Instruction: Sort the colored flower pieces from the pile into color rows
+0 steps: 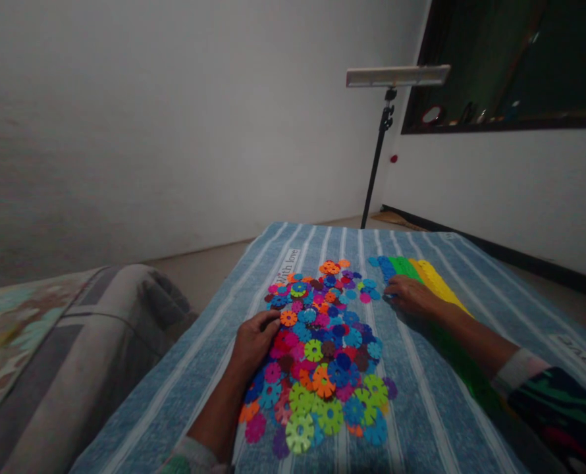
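A heap of flat, notched plastic discs [322, 349] in several colours lies on a blue striped cloth [421, 408]. My left hand [254, 341] rests on the heap's left edge, fingers curled down onto the discs; whether they hold one is hidden. My right hand [411, 294] lies palm down at the near end of sorted rows of discs, a blue row [384, 266], a green row [404, 266] and a yellow row [436, 282]. Its fingertips press on discs at the blue row's end.
A rolled grey blanket [90, 355] and a patterned cover [11, 329] lie at the left. A lamp on a thin black stand [379, 151] rises behind the cloth. White walls close the back, with a dark window [510, 59] at the upper right.
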Demonstrator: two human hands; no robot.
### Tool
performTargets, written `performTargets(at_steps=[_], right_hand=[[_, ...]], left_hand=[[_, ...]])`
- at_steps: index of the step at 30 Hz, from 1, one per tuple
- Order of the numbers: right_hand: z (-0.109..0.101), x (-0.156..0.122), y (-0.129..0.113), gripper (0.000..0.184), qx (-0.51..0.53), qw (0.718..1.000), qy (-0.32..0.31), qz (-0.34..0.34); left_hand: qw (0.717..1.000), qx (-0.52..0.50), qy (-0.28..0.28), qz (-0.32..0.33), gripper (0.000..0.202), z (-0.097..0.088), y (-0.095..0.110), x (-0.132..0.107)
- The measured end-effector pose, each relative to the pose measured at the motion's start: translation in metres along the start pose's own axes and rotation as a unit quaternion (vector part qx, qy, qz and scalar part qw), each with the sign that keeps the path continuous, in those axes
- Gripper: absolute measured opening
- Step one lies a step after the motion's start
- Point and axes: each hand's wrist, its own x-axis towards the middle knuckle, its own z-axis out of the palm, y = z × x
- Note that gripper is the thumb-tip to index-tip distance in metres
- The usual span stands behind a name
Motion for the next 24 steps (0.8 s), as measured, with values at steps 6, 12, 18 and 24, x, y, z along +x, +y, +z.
performTargets(at_steps=[6,12,18,24], right_hand=[[-0.003,0.034,-0.055,0.019,0.026,0.998,0.014,-0.053],[-0.004,0.09,-0.131,0.024,0.067,0.996,0.026,-0.062],[0.005,0.137,-0.177,0.03,0.083,0.996,0.029,0.024],[0.011,0.146,-0.183,0.032,0.11,0.991,0.031,0.068]], left_hand=[[1.0,-0.001,-0.001,0.0,0.029,0.002,0.0,-0.003],[1.0,-0.005,0.0,0.005,0.027,0.004,-0.005,-0.004],[1.0,-0.004,-0.004,0.005,0.027,0.003,-0.001,-0.008],[1.0,-0.004,-0.003,0.003,0.028,0.003,-0.003,-0.007]])
